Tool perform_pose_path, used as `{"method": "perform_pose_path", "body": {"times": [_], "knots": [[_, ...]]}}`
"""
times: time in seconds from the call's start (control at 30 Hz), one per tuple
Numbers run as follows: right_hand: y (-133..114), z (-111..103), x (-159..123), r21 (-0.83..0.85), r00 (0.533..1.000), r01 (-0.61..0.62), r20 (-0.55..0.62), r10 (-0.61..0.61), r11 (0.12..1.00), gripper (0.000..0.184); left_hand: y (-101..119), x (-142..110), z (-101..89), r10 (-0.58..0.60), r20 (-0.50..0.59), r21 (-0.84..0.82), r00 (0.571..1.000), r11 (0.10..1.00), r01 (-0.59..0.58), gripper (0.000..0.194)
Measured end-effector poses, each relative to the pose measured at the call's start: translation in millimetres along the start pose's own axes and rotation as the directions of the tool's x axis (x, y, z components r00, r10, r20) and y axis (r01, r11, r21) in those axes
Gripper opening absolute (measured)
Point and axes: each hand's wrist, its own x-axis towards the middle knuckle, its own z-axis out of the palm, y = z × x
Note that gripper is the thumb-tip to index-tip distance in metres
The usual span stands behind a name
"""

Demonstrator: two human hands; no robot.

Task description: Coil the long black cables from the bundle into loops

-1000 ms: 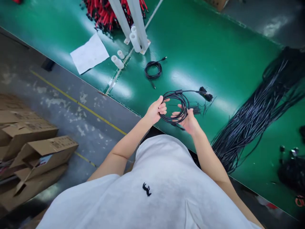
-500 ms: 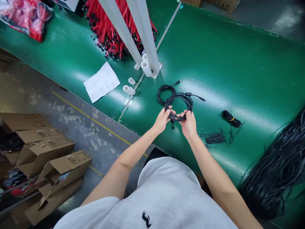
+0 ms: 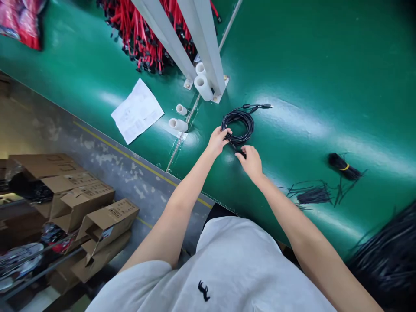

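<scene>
A black cable wound into a round coil point(image 3: 248, 130) is over the green tabletop, its plug and a thicker barrel-shaped lump on the cord pointing away to the right. On the coil's near left side, my left hand point(image 3: 218, 141) is closed around the loops. Just below the coil, my right hand point(image 3: 252, 164) pinches a short dark cable end point(image 3: 240, 152) that comes off the bottom of the loops. The fingers partly hide this end.
Loose black ties point(image 3: 313, 194) and a bundle of ties with a yellow band point(image 3: 344, 167) lie to the right. A large black cable heap point(image 3: 386, 255) fills the lower right. White posts point(image 3: 208, 47), white tubes point(image 3: 178, 125), paper point(image 3: 138, 110) and red cables point(image 3: 146, 39) are left; cartons point(image 3: 112, 216) stand below.
The two loops that were spread side by side now lie together as one coil. My right hand has left the coil's right side and moved down to the cable end; my left hand keeps hold.
</scene>
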Motion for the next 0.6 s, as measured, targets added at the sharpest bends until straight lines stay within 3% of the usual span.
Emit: {"method": "perform_pose_path", "body": {"times": [0.07, 0.2, 0.4, 0.6], "knots": [[-3.3, 4.2, -14.4, -0.096, 0.997, 0.051, 0.057, -0.046, 0.994, 0.034, 1.4, -7.7, 2.5, -0.039, 0.051, -0.054, 0.998, 0.998, 0.042, 0.006], [-15.6, 2.3, -14.9, -0.084, 0.992, -0.06, 0.106, 0.069, 0.995, 0.038, -1.6, -15.9, 12.8, -0.08, 0.105, -0.148, 0.991, 0.984, 0.095, 0.017], [-32.4, -11.9, -2.2, -0.173, 0.991, -0.081, 0.096, 0.099, 0.982, 0.034, -23.2, -22.8, 30.8, -0.002, 0.062, -0.331, 0.998, 0.943, 0.022, 0.025], [-27.0, -4.9, 6.5, -0.029, 0.994, -0.087, 0.067, 0.089, 0.996, 0.032, -31.4, -25.8, 37.0, 0.041, 0.042, -0.319, 0.998, 0.947, -0.026, 0.024]]}}
